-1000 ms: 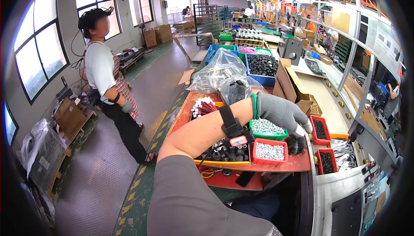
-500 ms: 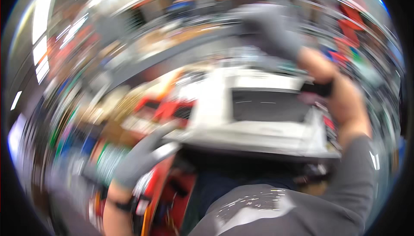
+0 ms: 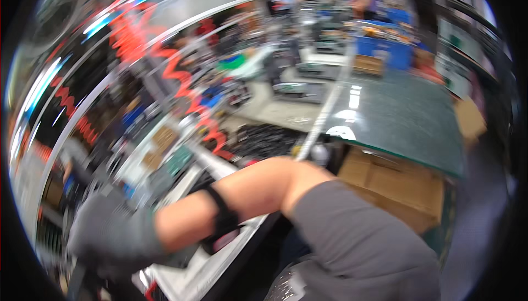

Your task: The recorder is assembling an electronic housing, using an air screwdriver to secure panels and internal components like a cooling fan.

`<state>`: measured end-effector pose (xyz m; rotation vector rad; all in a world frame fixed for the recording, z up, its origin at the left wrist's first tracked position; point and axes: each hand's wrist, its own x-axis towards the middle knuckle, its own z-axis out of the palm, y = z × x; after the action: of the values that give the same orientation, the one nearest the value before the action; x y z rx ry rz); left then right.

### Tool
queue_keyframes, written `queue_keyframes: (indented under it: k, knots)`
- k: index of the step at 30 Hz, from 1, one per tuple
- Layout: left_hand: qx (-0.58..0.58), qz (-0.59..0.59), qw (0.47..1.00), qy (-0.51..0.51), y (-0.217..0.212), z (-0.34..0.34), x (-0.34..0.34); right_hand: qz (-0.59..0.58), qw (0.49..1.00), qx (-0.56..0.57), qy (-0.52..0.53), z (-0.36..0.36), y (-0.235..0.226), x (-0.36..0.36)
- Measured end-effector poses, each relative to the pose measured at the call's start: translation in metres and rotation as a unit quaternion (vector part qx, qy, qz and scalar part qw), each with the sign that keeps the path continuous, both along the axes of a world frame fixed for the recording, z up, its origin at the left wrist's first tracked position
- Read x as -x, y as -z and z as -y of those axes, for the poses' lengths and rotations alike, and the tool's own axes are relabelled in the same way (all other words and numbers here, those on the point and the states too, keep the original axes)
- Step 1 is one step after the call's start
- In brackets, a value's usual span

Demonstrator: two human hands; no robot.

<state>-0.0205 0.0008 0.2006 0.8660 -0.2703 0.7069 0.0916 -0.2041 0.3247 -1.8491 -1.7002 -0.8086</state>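
- The right hand (image 3: 113, 232), in a grey glove, is stretched out to the far left of the view, with the forearm crossing over the white-edged table (image 3: 192, 271).
- Its fingers are smeared by motion and turned away, so I cannot tell whether they are clenched, loose or grasping.
- A dark object (image 3: 81, 282) lies just below that hand, probably a bar or panel edge; whether the two touch is unclear.
- Half a second ago both gloved hands showed, the left above the red bins and the right at the top; now the left hand and those bins are out of view.
- The view has swung to the person's right, bringing in a green-topped table (image 3: 407, 130) with a cardboard box (image 3: 388, 177) beneath its near edge.
- A blue bin (image 3: 393, 53) stands at that table's far end.
- A heap of black parts (image 3: 267, 141) lies beyond the forearm, near red-orange coiled hoses (image 3: 127, 45) hanging on the left.
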Motion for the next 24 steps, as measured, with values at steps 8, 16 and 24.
queue_keyframes:
  k: [8, 16, 24]
  knots:
    - [-0.052, -0.196, 0.973, -0.106, -0.012, 0.005, 0.016, -0.244, 0.93, -0.091, -0.261, 0.016, 0.021, -0.063]
    - [0.031, -0.227, 0.93, -0.287, -0.015, -0.075, 0.144, -0.152, 0.966, -0.113, -0.176, -0.027, 0.014, -0.081]
    - [0.156, -0.21, 0.831, -0.491, -0.008, -0.178, 0.244, -0.029, 0.99, -0.111, -0.083, -0.033, 0.045, -0.107]
